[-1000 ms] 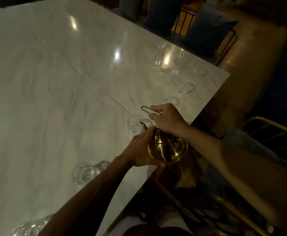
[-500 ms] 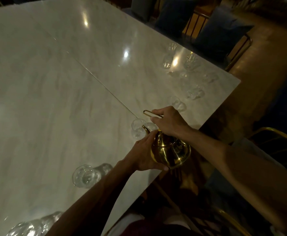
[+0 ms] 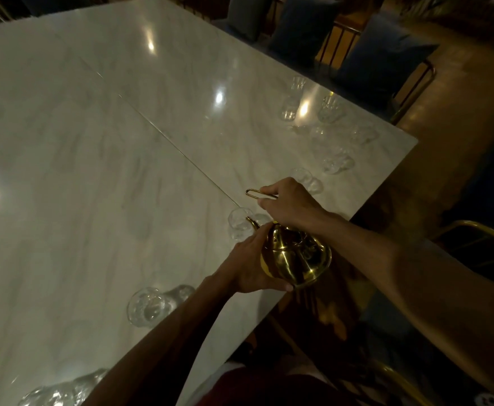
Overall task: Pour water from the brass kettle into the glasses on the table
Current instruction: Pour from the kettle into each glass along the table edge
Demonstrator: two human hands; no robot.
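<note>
Looking down through the head camera, we see a brass kettle held over the near edge of a pale marble table, tilted forward so its thin curved spout reaches over the rim of a clear glass.

Our right hand is closed around the kettle's wire handle, whose looped end sticks out to the left past the fingers. Our left hand is wrapped against the kettle's left side and underside, the thumb lying along its lower rim, so both hands grip the kettle. The light is dim, and we cannot tell whether water is leaving the spout or how full the glass under it is.

A nearer glass stands on the table just left of the left forearm, and another glass sits at the bottom edge of the view, partly cut off. Beyond the right hand, one glass stands close to the knuckles, and a loose cluster of glasses sits farther off toward the far right corner of the table.

A thin seam runs diagonally across the tabletop toward the glass under the spout. Blue cushioned chairs stand along the far side.
</note>
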